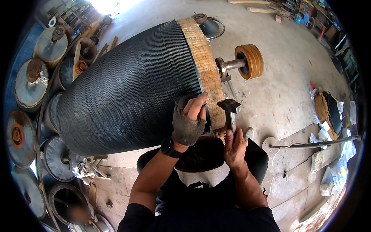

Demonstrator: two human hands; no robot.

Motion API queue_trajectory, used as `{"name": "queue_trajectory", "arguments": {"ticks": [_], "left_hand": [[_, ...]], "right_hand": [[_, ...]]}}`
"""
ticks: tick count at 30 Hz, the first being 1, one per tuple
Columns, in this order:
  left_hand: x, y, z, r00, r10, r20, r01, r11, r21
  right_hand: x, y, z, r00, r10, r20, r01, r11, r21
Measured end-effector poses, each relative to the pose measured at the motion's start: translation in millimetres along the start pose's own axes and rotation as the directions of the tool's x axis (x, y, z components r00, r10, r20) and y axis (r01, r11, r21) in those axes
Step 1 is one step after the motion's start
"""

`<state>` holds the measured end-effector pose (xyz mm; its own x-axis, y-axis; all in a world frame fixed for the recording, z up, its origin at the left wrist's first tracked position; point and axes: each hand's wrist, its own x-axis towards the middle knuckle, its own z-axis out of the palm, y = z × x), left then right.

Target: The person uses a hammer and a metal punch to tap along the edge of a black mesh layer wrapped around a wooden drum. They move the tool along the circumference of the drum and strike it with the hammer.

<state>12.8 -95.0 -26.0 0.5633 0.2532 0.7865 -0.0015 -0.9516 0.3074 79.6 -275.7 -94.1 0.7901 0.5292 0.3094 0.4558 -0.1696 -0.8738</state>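
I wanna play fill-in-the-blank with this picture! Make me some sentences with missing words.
1. The bare right hand holds a dark, metal-headed ____.
2. The left hand wears a dark grey fabric ____.
3. The left forearm has a round black ____ strapped on.
4. The large, black, ridged roller lies to the ____ of the round, orange-brown, grooved pulley.

Missing words: hammer; glove; watch; left.

I see a grey floor (286, 92) stretching beyond my right hand (235, 150). On it, far ahead of this hand, lie wooden planks (266, 11); well to its right rests a round brown-and-black bundle (321, 112).
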Motion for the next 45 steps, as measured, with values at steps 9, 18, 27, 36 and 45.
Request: {"name": "queue_trajectory", "arguments": {"ticks": [9, 18, 27, 36, 45], "left_hand": [[13.7, -4.1, -3.0, 0.995, -0.077, 0.066, 0.079, 0.996, -0.029], [29.7, 2.5, 10.2, 0.983, -0.161, 0.084, 0.150, 0.981, 0.124], [24.0, -0.5, 20.1, 0.971, -0.228, 0.074, 0.217, 0.968, 0.126], [-23.7, 25.7, -20.6, 0.989, -0.113, 0.097, 0.105, 0.991, 0.087], [-128.8, 45.1, 7.4, 0.684, -0.126, 0.718, 0.022, 0.988, 0.153]], "right_hand": [[4.6, -1.1, -9.4, 0.996, 0.016, 0.085, -0.008, 0.996, -0.091], [21.8, -26.8, -13.0, 0.993, -0.103, 0.050, 0.106, 0.992, -0.069], [31.0, -35.7, -10.7, 0.990, -0.134, 0.047, 0.141, 0.969, -0.205], [17.8, -25.6, -10.9, 0.979, -0.172, -0.110, 0.166, 0.984, -0.057], [12.5, -19.4, -1.3, 0.960, -0.198, -0.195, 0.208, 0.978, 0.029]]}}
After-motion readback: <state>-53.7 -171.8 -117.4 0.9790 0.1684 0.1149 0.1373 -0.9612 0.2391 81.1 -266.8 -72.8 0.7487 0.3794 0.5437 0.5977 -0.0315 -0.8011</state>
